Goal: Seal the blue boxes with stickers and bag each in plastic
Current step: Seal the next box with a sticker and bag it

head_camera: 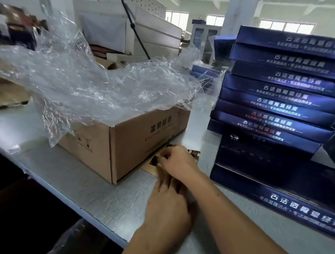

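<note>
A tall stack of dark blue boxes [273,104] with white lettering stands at the right of the table. In front of it lies one more blue box [278,189] flat on the table. A brown sticker sheet [152,169] lies beside the cardboard box, with dark stickers on it. My right hand [177,162] reaches over the sheet and pinches a dark sticker [155,161] at its left edge. My left hand [166,204] lies nearer to me with its fingers stretched forward, pressing on the sheet's near end. Most of the sheet is hidden under both hands.
An open cardboard box [128,144] stands at the centre left, with crumpled clear plastic bags [92,80] spilling out of it. The grey table's front edge [69,199] runs diagonally at the left. Machines and shelving stand behind.
</note>
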